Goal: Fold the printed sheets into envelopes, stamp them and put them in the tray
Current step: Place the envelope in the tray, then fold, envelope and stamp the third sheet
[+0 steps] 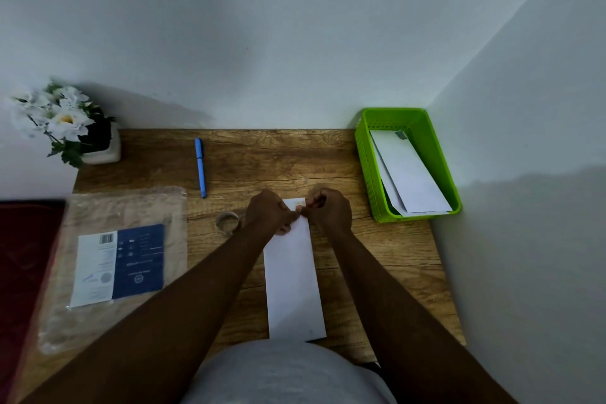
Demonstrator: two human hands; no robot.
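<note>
A long white envelope (293,275) lies lengthwise on the wooden table (387,259), running from my body toward the wall. A small pale stamp (297,202) sits at its far end. My left hand (269,211) and my right hand (329,210) meet over that end, fingers curled, fingertips pinching together at the envelope's edge beside the stamp. What exactly lies between the fingertips is hidden. The green plastic tray (367,170) stands at the back right corner and holds two or three white envelopes (410,174), one with a stamp.
A blue pen (200,167) lies at the back of the table. A roll of clear tape (227,222) sits just left of my left hand. A clear plastic sleeve with a blue-and-white printed sheet (121,266) covers the left side. White flowers in a pot (65,125) stand far left.
</note>
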